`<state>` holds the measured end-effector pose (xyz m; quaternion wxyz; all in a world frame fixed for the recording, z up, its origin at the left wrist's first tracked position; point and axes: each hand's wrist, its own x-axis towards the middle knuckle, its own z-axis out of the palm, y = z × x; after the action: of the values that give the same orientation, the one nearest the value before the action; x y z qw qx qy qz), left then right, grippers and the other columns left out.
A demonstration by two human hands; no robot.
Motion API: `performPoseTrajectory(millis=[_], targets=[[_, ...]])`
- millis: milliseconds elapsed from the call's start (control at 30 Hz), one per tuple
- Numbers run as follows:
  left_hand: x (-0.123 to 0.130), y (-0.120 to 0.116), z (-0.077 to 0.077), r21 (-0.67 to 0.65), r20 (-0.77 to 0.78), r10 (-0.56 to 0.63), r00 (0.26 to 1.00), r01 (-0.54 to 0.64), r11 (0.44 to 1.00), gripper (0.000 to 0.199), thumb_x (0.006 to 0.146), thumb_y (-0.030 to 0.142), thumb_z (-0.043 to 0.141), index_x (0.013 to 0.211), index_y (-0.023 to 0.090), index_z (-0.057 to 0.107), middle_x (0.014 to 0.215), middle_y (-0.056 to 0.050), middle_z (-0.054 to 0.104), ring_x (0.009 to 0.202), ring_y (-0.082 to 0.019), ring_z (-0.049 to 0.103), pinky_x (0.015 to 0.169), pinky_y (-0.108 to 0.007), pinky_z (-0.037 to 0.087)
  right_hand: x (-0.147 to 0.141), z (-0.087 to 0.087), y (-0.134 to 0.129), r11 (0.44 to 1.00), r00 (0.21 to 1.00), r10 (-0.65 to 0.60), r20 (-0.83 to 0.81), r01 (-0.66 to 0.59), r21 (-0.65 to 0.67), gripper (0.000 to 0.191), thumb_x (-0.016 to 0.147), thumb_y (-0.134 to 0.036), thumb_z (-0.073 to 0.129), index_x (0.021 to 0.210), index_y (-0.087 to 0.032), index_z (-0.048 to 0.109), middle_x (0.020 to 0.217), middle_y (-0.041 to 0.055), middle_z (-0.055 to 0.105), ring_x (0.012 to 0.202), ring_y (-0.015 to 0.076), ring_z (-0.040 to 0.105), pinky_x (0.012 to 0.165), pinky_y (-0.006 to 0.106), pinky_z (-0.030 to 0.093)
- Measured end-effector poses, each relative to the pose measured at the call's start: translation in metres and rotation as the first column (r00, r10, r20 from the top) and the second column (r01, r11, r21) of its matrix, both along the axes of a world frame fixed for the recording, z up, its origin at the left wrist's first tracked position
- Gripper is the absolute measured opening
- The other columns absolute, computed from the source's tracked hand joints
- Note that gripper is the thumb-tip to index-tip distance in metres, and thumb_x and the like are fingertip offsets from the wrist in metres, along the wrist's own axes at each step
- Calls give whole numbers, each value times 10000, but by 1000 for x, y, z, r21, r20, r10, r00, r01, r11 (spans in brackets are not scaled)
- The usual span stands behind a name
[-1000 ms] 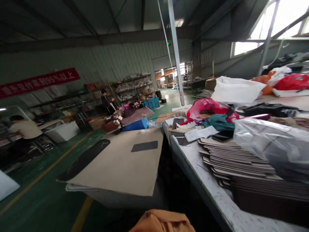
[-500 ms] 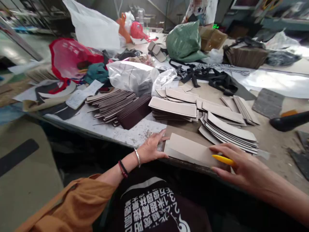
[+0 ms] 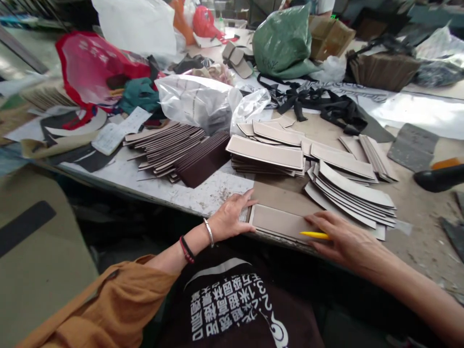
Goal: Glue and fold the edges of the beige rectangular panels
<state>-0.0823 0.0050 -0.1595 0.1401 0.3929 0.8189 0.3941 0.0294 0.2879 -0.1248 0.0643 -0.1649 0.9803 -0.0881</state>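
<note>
A beige rectangular panel [image 3: 279, 222] with a pale border lies flat at the table's front edge. At its left end is my left hand [image 3: 232, 215], thumb and fingers spread, touching the end and corner. My right hand [image 3: 335, 239] is at the panel's right end, its fingertips on the surface. Held in that hand is a yellow pen-like tool [image 3: 314, 235], its tip pointing left over the panel; its other end is hidden by the hand. Behind lie stacks of similar beige panels [image 3: 266, 152] and a fanned pile of curved panels [image 3: 357, 193].
Dark brown strips [image 3: 205, 159] lie in rows on the left. Behind them are a clear plastic bag [image 3: 197, 101], a red bag [image 3: 97, 67] and a green bag [image 3: 282, 41]. Black straps [image 3: 326, 108] are heaped at the back. A black-handled tool [image 3: 440, 178] lies at the right.
The blank pale strip that was tilted over the panel now shows as a flat bordered panel. My right hand has shifted slightly left with the yellow tool; my left hand stays at the left end.
</note>
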Motion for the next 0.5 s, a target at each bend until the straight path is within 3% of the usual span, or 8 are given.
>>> performPoseTrajectory(millis=[133,500], targets=[[0,-1,-1,16,-22,-4,1000,5,1000,985,629,204,790,1401,151,181,1277,-64,548,1151,-249,421,1036,-423,314,-1,-1,-1,1000,1000,9,22,-9,4,381,871,-330,434,1206,-155,486,1159,129,503,920,217,588,759,320,517],[2,-1,-3,15,-57,0,998,1,1000,951,639,197,783,1390,157,201,1264,-53,560,1139,-247,425,1032,-423,332,-3,1,-4,999,997,5,78,-9,54,407,858,-304,435,1233,-155,493,1156,146,498,829,228,602,669,330,521]])
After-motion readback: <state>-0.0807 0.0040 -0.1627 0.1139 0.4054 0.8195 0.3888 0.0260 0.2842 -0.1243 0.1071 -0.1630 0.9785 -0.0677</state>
